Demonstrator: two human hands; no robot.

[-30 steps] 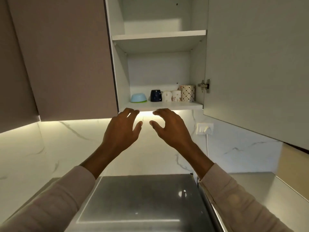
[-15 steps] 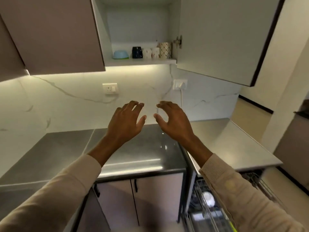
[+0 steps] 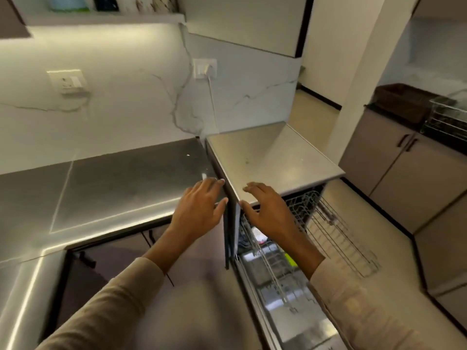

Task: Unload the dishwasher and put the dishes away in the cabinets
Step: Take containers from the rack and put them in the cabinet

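**Empty hands over the open dishwasher**

Both hands hang palm-down in the air and hold nothing. The left hand (image 3: 199, 210) hovers over the front edge of the grey brushed-steel surface (image 3: 113, 188), its fingers (image 3: 214, 184) loosely spread and gently bent. The right hand (image 3: 269, 214) is at its three o'clock, just apart from it. Its fingers (image 3: 255, 188) are spread the same way over the near corner of the paler steel surface (image 3: 273, 157).

Under that corner, toward five o'clock, stands the open dishwasher (image 3: 290, 322) with a silver wire rack (image 3: 336, 236) pulled out. Lower down lie blurred dishes (image 3: 257, 233), one white and one yellow-green, too smeared to name.

Up at eleven o'clock, the shelf of the open white wall cabinet (image 3: 101, 17) carries a pale blue bowl (image 3: 68, 2), a dark mug (image 3: 104, 2) and patterned cups (image 3: 149, 1) in a row. On the veined white backsplash are a white wall socket (image 3: 68, 80) at ten o'clock and a second white socket with a cord (image 3: 204, 68) near twelve.
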